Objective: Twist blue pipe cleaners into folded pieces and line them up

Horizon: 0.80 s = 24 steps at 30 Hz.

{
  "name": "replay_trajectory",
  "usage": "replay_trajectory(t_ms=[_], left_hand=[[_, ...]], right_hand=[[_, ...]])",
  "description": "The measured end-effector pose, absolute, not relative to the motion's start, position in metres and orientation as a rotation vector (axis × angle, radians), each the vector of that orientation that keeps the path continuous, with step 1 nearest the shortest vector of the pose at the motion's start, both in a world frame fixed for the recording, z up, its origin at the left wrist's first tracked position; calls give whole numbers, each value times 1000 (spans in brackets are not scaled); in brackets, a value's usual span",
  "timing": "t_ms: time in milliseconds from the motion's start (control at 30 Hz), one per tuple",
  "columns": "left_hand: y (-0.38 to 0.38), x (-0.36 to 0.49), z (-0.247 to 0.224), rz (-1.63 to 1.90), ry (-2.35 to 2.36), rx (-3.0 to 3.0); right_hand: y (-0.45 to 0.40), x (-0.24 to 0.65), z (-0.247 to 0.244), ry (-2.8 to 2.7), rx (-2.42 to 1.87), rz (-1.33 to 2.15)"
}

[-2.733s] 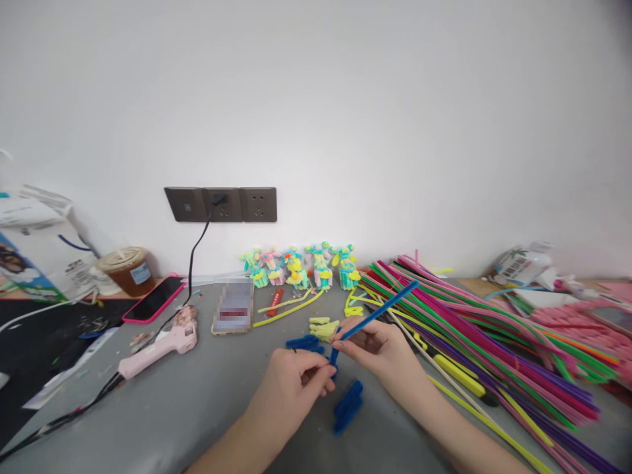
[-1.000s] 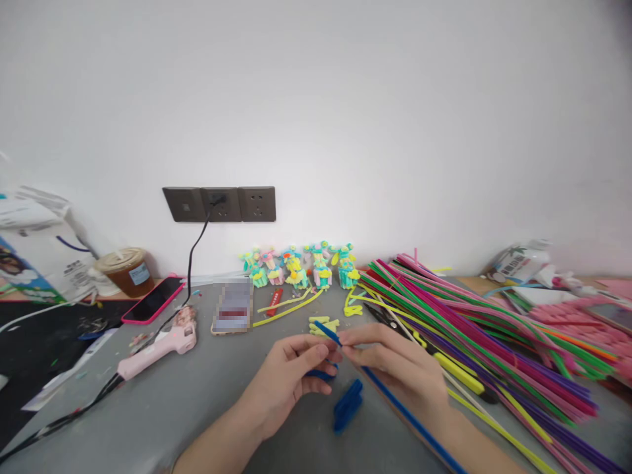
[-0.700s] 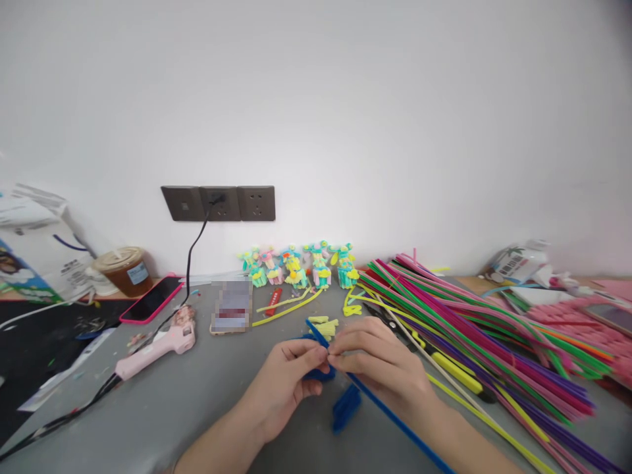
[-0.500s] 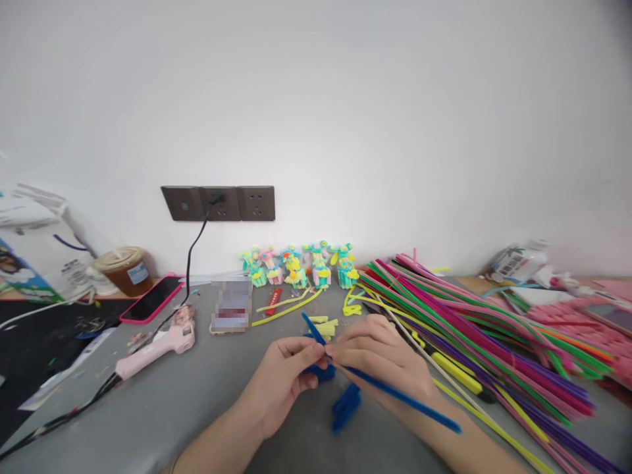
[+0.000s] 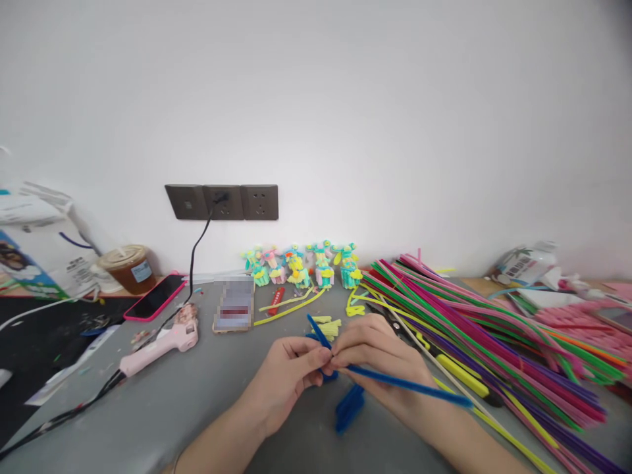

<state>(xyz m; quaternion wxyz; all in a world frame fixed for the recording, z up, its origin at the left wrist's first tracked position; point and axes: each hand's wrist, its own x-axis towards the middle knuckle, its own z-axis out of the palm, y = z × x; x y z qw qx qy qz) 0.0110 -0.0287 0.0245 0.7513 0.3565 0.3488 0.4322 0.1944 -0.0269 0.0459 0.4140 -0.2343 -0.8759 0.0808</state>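
Near the middle of the grey table, my left hand and my right hand meet, thumbs and fingertips pinched together on a blue pipe cleaner. One end of it sticks up and left above the fingers, and the long end runs right across my right hand. A folded blue piece lies on the table just below my right hand. Short pale yellow pieces lie behind the fingertips. The exact grip point is hidden by the fingers.
Several colourful figures stand along the wall. A large bundle of pipe cleaners and a yellow-black cutter lie right. Left are a pink glue gun, two phones, including a pink-edged one, and a drink cup.
The long end of the blue pipe cleaner has swung slightly upward to the right. My left fingers have closed in nearer the right fingertips. The whole view has shifted a little.
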Motion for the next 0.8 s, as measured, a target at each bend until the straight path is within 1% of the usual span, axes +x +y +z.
replay_trajectory(t_ms=[100,300,600,800], left_hand=[[-28,11,25,930,733,786],[-30,11,25,916,712,797],[-29,11,26,921,772,824],[-29,11,27,943,724,792]], right_hand=[[-28,194,49,-2168,-596,345],[-31,193,48,-2185,-640,218],[-29,192,44,-2210,-656,148],[-27,191,44,-2140,-656,233]])
